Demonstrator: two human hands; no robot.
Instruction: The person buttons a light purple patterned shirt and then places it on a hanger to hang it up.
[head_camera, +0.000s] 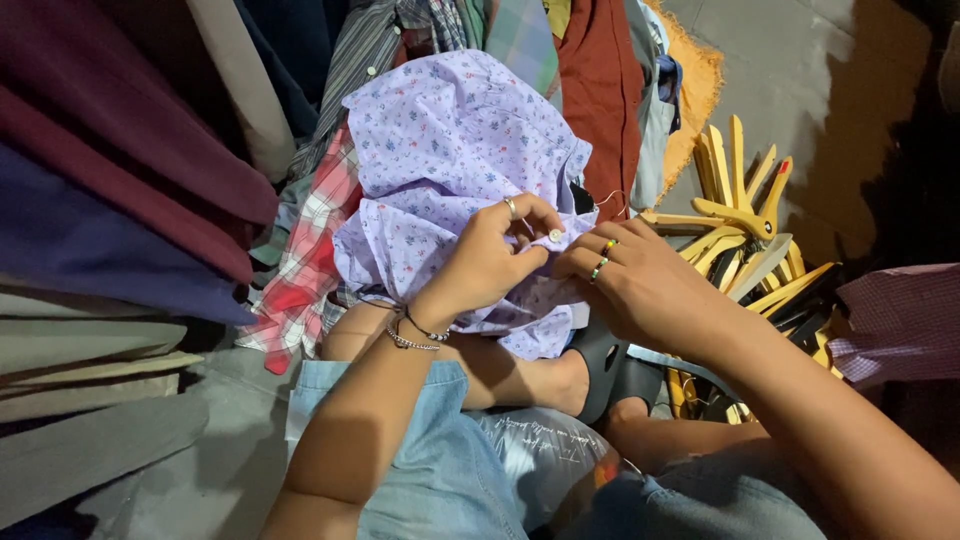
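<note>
Clothing crowds the floor on every side. One left hand (490, 260) and one right hand (625, 280) pinch shut on one lilac floral shirt (450, 150) at a small white button (556, 235), over the lap. Wooden hangers (745, 215) are heaped close right; wrists bent inward.
</note>
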